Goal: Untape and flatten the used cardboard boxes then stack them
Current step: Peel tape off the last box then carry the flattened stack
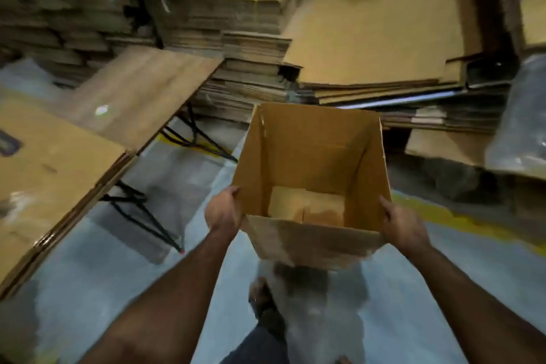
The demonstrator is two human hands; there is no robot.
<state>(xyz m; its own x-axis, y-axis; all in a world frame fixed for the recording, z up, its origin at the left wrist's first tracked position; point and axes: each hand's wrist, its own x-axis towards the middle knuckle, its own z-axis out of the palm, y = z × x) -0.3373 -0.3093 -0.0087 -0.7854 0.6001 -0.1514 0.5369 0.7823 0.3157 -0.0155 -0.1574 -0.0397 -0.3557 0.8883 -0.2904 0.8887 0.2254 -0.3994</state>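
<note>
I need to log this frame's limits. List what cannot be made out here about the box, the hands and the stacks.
- Open box, head view: its outer underside faces away, so any tape there is hidden.
- Left hand and right hand: fingertips hidden behind the box walls.
- Flattened cardboard stacks: motion blur smears the layers, so no count.
- Dark label on the cardboard at left: cut by the frame edge and blurred, unreadable.

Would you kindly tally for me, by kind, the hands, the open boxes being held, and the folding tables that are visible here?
Hands: 2, left hand and right hand, each with a grip on a side of the box.
Open cardboard box, still unflattened: 1.
Folding tables with flattened cardboard on top: 2.
Total: 5.
</note>
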